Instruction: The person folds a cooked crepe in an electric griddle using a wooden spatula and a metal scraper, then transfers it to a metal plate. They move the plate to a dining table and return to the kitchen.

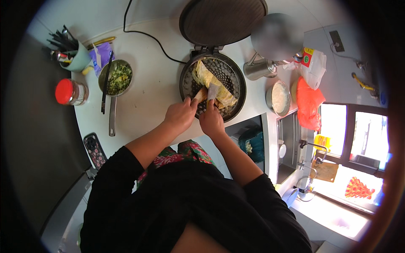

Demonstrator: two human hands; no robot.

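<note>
A folded, yellowish pancake (203, 75) lies slantwise across the dark dimpled plate of an electric griddle (184, 96), whose lid (223, 23) stands raised at the back. At the griddle's near edge, my left hand (181, 114) is closed round a wooden spatula (201, 94), its blade against the pancake's near side. Just beside it, my right hand (212, 121) grips a grey flat scraper (213, 91) that overlaps the pancake's middle. Some browned filling or crust shows between the two tools. The handles are mostly hidden inside my fingers.
To the left are a small pan (126, 86) of chopped greens with chopsticks (105, 90) across it, a red-lidded jar (71, 92), a utensil holder (78, 59) and a phone (95, 149). A metal pot (260, 69) and a bowl (278, 99) stand right. A black cord (154, 39) crosses behind.
</note>
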